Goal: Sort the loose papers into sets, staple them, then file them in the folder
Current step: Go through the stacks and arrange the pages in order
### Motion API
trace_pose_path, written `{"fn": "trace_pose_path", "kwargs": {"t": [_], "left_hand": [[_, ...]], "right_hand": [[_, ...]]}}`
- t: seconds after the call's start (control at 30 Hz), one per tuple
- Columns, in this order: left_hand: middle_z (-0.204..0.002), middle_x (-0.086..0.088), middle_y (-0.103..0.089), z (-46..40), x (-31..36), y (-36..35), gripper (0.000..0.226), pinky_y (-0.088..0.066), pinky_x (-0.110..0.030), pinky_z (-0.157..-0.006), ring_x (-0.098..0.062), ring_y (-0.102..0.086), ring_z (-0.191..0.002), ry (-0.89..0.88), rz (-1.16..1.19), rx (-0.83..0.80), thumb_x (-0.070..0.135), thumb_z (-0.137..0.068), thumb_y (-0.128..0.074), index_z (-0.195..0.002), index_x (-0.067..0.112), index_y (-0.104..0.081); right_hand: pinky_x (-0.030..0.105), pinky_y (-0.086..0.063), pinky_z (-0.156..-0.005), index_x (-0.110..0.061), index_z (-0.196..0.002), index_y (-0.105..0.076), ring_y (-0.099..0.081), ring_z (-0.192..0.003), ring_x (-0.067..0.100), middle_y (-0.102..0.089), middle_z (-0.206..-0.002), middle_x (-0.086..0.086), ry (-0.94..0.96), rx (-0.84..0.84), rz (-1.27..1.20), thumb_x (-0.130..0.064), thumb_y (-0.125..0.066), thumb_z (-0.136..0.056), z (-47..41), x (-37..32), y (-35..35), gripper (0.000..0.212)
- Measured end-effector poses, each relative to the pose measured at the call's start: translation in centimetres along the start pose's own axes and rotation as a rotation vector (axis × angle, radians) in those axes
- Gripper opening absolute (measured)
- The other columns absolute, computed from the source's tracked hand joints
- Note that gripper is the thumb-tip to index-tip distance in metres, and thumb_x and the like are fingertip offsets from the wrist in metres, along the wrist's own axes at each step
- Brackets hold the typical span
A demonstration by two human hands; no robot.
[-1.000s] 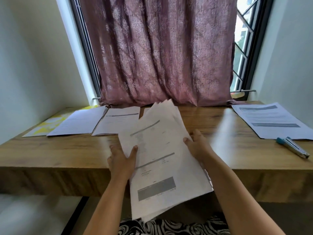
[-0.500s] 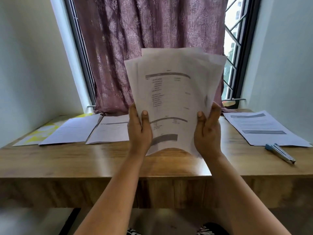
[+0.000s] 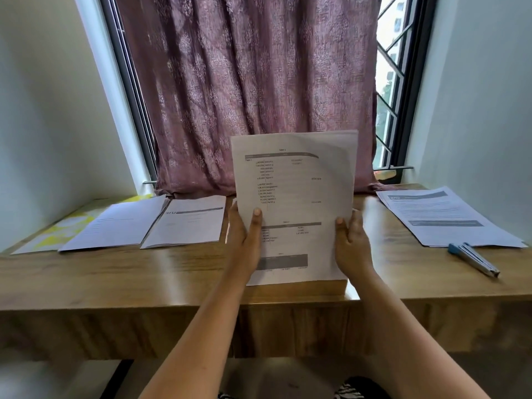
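A stack of printed papers (image 3: 299, 185) stands upright on its bottom edge on the wooden desk (image 3: 144, 272), edges lined up. My left hand (image 3: 244, 240) grips its left side, thumb on the front sheet. My right hand (image 3: 351, 243) grips the right side the same way. A blue and silver stapler (image 3: 473, 259) lies on the desk at the right. A yellow patterned folder (image 3: 60, 228) lies flat at the far left, partly covered by paper.
Two paper sets (image 3: 121, 226) (image 3: 187, 223) lie flat left of my hands, another set (image 3: 443, 217) at the right beside the stapler. A mauve curtain (image 3: 244, 90) hangs behind the desk. White walls close in on both sides.
The stack was lifted from lying tilted on the desk, held fanned in the air, then brought down upright onto the desk with its sheets squared together.
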State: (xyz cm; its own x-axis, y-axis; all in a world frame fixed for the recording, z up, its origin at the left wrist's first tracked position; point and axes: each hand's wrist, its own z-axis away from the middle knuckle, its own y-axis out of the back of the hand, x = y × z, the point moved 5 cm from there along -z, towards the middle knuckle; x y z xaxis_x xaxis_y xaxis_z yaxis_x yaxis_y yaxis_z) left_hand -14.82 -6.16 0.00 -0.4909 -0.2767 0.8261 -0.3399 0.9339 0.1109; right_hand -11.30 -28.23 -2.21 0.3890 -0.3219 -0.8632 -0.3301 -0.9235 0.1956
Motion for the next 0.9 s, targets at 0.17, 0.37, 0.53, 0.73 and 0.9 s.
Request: {"fn": "trace_pose_path", "kwargs": {"t": [0.17,0.37,0.53,0.73,0.9], "left_hand": [[-0.100,0.006,-0.060,-1.0,0.9,0.1,0.012,-0.048,-0.009,-0.068,0.007,-0.060,-0.089,-0.066,-0.098,0.106,0.030,-0.104,-0.036,-0.106,0.018,-0.038],[-0.105,0.020,-0.051,2.1,0.3,-0.3,0.014,-0.047,-0.005,-0.065,0.013,-0.058,-0.092,-0.102,-0.135,0.105,0.022,-0.105,-0.032,-0.119,0.023,-0.031],[-0.133,0.002,-0.050,4.3,-4.8,-2.3,0.038,-0.041,-0.008,-0.056,-0.006,-0.055,-0.106,0.217,-0.374,-0.181,0.031,-0.104,-0.038,-0.137,0.024,-0.021],[-0.140,0.004,-0.046,2.0,-3.7,-4.3,0.044,-0.044,-0.010,-0.073,-0.010,-0.049,-0.119,0.260,-0.337,-0.343,0.022,-0.104,-0.042,-0.140,0.028,-0.017],[-0.146,-0.003,-0.043,-1.2,-3.7,-10.4,0.042,-0.040,-0.030,-0.095,-0.019,-0.046,-0.125,0.394,-0.299,-0.490,0.019,-0.104,-0.041,-0.143,0.021,-0.025]], "right_hand": [[0.008,-0.035,-0.056,-0.004,-0.105,-0.048,-0.051,-0.071,0.013,-0.057,-0.085,-0.002,0.162,0.163,0.053,-0.013,-0.038,-0.103,-1.5,-4.0,1.9,0.013],[0.011,-0.042,-0.052,-0.010,-0.126,-0.034,-0.057,-0.075,0.010,-0.058,-0.101,0.001,0.029,-0.040,0.075,-0.023,-0.032,-0.105,2.8,-0.1,-0.3,0.025],[0.029,-0.040,-0.076,-0.012,-0.137,-0.022,-0.055,-0.091,0.026,-0.057,-0.121,0.016,-0.121,-0.297,0.371,-0.016,-0.036,-0.103,3.6,3.7,-1.5,0.037],[0.019,-0.040,-0.053,-0.012,-0.116,-0.055,-0.062,-0.073,0.023,-0.067,-0.101,0.011,-0.185,-0.035,0.298,-0.011,-0.046,-0.097,0.3,4.2,3.6,0.021],[0.019,-0.043,-0.055,-0.009,-0.115,-0.065,-0.066,-0.070,0.019,-0.067,-0.100,0.008,-0.287,0.067,0.378,-0.015,-0.057,-0.095,-2.3,7.1,9.0,0.022]]}}
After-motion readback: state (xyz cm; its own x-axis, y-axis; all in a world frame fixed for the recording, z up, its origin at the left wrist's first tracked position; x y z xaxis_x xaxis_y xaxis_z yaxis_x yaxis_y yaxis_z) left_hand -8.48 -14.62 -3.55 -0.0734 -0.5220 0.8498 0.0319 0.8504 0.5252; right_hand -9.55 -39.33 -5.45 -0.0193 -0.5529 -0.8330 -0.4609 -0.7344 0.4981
